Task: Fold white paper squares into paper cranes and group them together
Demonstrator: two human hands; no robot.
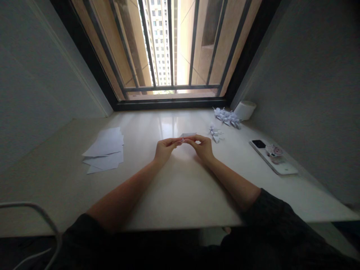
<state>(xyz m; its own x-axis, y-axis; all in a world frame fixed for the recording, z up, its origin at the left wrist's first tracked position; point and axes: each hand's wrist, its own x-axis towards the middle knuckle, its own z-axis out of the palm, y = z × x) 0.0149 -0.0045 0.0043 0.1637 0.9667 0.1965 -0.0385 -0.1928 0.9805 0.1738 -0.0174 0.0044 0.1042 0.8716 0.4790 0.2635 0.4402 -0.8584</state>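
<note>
White paper piece [188, 134], pinched between left hand [165, 149] and right hand [203, 148], seemingly part-folded; folded paper figures [228, 118], apparently done, beyond rightward; flat sheets [104, 144] leftward, unfolded

Paper [188, 134] partly hidden by right hand [204, 149], shape unclear, cable [36, 205] cut off at left

A small white piece of paper [188, 134], partly hidden, is held pinched at twelve o'clock, its folds too small to tell.
</note>
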